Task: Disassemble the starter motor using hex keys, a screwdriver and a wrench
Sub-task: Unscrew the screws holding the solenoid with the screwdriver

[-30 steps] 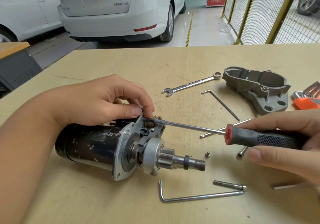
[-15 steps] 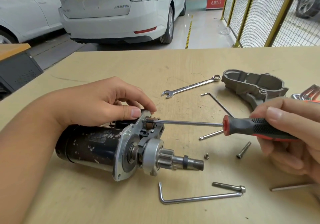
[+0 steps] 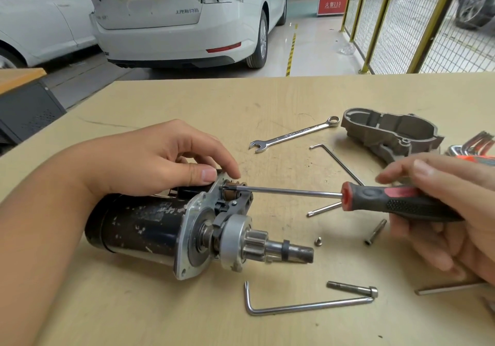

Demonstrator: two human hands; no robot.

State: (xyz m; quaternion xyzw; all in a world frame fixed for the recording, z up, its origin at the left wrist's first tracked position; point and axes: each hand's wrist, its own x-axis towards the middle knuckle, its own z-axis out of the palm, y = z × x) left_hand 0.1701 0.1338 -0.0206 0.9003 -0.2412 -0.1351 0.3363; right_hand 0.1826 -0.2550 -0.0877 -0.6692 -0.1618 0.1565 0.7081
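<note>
The black starter motor (image 3: 139,228) lies on its side on the wooden table (image 3: 187,104), its pinion shaft pointing right. My left hand (image 3: 160,158) rests over the top of the motor, thumb and fingers curled at the silver flange by the solenoid. My right hand (image 3: 450,201) grips the black and red handle of a screwdriver (image 3: 388,201). Its long shaft runs left and the tip sits at the screw on the upper flange. The removed grey housing cover (image 3: 385,131) lies at the far right.
A combination wrench (image 3: 294,134) lies behind the motor. Hex keys lie at the back right (image 3: 337,163) and in front (image 3: 302,305), with loose bolts (image 3: 351,288) (image 3: 375,232) and a small screw (image 3: 318,241). A hex key set (image 3: 479,145) sits at the right edge. White cars stand beyond the table.
My right hand has shifted its hold on the screwdriver handle, fingers now over the top. The tip stays at the flange screw. My left hand and the motor are unmoved.
</note>
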